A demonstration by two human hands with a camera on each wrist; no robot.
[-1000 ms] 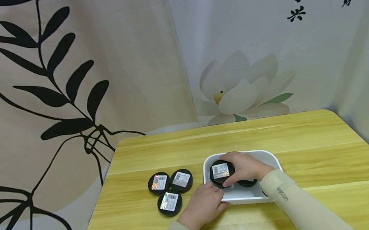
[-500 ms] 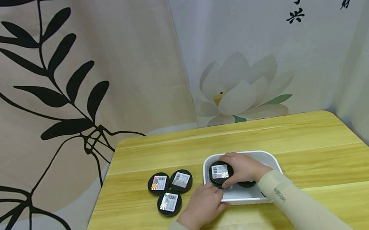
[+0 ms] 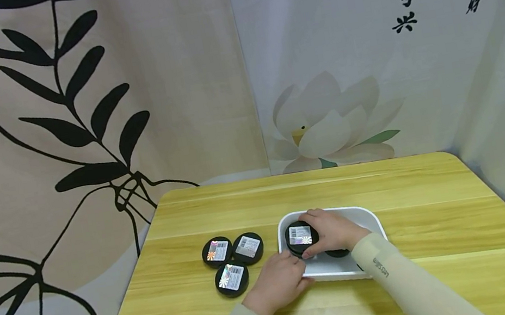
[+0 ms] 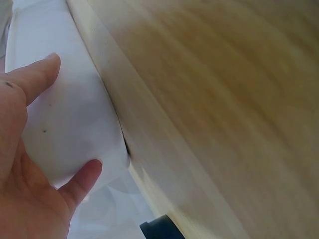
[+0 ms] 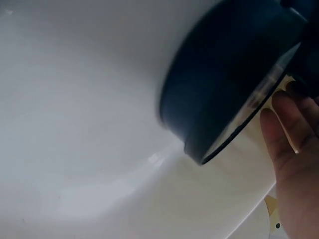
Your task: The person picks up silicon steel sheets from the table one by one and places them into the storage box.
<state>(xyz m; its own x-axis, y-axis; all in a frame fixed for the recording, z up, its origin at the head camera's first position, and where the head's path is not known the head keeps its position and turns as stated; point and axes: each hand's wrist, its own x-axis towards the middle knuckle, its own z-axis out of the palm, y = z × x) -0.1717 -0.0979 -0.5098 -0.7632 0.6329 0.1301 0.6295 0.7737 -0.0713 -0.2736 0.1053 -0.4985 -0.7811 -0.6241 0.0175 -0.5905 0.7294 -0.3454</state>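
A white tray (image 3: 368, 214) sits on the wooden table (image 3: 386, 186). My right hand (image 3: 331, 230) grips a round black tin (image 3: 301, 237) with a white label, held at the tray's left end. The right wrist view shows that tin (image 5: 224, 84) tilted just above the tray's white floor (image 5: 75, 124), with my fingers (image 5: 291, 164) on its edge. My left hand (image 3: 279, 280) holds the tray's front left corner; in the left wrist view its thumb and finger (image 4: 35, 79) press the white wall (image 4: 75, 129). Another black tin (image 3: 337, 252) lies in the tray, partly hidden by my right wrist.
Three more black labelled tins (image 3: 218, 251) (image 3: 248, 247) (image 3: 232, 278) lie flat on the table left of the tray. Printed fabric backdrops (image 3: 78, 124) close in the table at the back and both sides. The rounded far right corner (image 3: 450, 153) of the table shows.
My right hand has shifted the tin slightly left and down toward the tray's left end. The left hand and the three tins on the table have not moved.
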